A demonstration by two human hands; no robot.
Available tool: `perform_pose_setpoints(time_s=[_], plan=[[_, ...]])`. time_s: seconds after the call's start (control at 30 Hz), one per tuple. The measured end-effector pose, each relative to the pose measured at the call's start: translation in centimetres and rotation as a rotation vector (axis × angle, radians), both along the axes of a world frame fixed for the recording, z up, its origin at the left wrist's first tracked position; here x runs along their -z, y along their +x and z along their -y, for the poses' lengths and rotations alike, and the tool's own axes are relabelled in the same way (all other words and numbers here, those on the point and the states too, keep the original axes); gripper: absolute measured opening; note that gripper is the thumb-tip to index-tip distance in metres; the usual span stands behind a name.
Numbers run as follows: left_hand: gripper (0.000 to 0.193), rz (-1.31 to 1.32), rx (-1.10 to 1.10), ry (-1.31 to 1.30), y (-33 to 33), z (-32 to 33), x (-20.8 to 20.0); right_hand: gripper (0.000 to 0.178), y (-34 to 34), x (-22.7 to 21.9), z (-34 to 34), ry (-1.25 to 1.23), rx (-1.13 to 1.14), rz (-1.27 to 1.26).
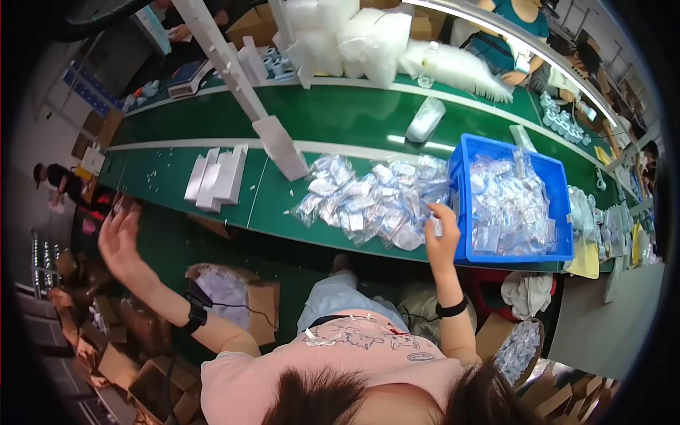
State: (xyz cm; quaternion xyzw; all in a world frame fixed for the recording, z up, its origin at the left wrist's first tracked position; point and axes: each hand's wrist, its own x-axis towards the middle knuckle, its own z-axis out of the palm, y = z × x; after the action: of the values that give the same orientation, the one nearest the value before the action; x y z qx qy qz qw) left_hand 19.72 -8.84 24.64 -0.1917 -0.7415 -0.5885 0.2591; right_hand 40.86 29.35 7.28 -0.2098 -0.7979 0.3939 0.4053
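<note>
My right hand (442, 234) is raised at the near edge of the green table, its fingers closed on a small clear plastic packet (433, 225). It sits between a loose pile of clear packets (368, 202) on the table and a blue bin (511, 154) full of the same packets. My left hand (119, 235) is stretched far out to the left, off the table, over the floor. Its fingers are spread and it holds nothing.
A stack of white cards (216, 178) lies on the table's left part. A white post (241, 85) slants across the table. White foam bags (354, 35) are piled at the back. Open cardboard boxes (241, 294) stand on the floor. Other people work across the table.
</note>
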Motion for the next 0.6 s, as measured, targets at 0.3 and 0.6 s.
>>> perform_pose_setpoints(time_s=[0.3, 0.6], plan=[[0.07, 0.075, 0.205, -0.198, -16.8, -10.8, 20.3, 0.033, -9.8, 0.5, -5.4, 0.28, 0.273, 0.07], [0.1, 0.322, 0.533, -0.183, -18.6, -15.3, 29.6, 0.052, -0.8, 4.4, -25.3, 0.356, 0.864, 0.707]])
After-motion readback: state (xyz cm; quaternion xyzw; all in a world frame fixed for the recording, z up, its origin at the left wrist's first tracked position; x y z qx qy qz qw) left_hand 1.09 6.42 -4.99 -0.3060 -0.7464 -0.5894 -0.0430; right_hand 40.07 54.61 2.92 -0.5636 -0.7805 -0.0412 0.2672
